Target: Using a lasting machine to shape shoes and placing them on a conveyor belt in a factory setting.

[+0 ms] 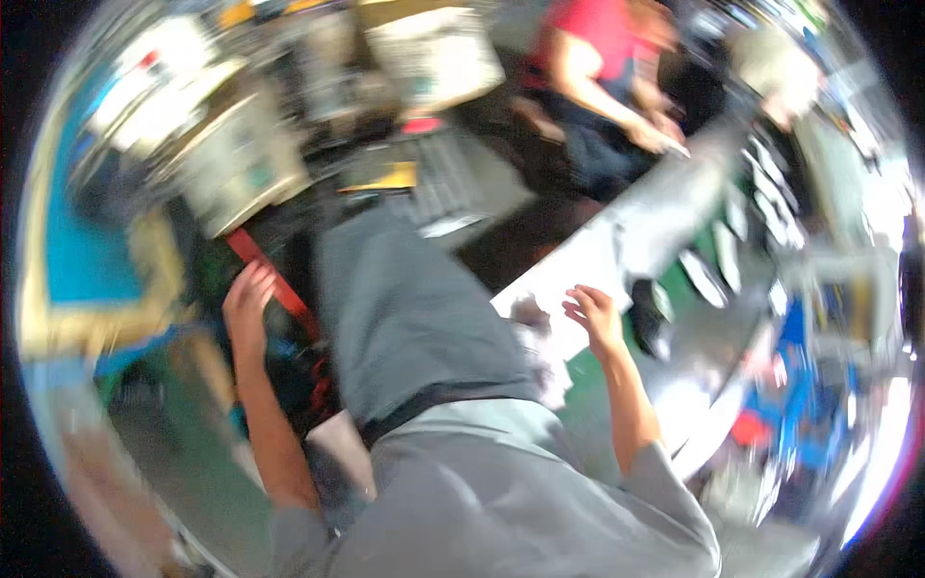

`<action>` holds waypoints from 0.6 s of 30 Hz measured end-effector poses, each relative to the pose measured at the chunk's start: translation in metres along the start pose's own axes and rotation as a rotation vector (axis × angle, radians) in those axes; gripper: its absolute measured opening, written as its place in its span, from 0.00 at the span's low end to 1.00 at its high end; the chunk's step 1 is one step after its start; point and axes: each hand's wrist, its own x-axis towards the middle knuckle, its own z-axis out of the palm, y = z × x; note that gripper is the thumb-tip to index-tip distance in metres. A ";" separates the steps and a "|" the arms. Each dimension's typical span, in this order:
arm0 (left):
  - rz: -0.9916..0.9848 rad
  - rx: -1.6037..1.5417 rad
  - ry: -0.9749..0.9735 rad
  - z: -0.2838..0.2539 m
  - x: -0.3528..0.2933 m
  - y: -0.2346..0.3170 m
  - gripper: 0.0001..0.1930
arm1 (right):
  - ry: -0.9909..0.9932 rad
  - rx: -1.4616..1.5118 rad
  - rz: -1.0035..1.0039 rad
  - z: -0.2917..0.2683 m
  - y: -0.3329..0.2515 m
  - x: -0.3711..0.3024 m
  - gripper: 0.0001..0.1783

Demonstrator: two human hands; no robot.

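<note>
The whole picture is smeared by motion. My left hand (249, 294) hangs beside my grey-clad leg, fingers loosely stretched, close to a red bar (279, 289); whether it touches the bar I cannot tell. Over the edge of a long white bench (578, 265), my right hand (593, 316) has its fingers apart and nothing in them. Between that hand and my lap lies a crumpled whitish thing (547, 361), too blurred to name. A black and white shoe-like thing (652, 316) is just right of my right hand.
A co-worker in a red shirt (597, 48) sits at the far end, hands over the bench. Several dark and white shoe-like pieces (771, 193) lie to the right. Pale boxes (241, 164) stand at the far left, near a blue panel (92, 231).
</note>
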 end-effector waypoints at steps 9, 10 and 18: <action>-0.103 0.086 -0.419 0.227 -0.013 0.005 0.23 | 0.704 -0.668 0.316 -0.284 0.104 -0.048 0.51; -0.113 0.096 -0.414 0.227 -0.019 0.001 0.23 | 0.691 -0.669 0.326 -0.298 0.114 -0.041 0.51; -0.199 0.348 -0.311 0.220 -0.034 0.005 0.20 | 0.448 -0.567 0.028 -0.272 0.102 0.036 0.54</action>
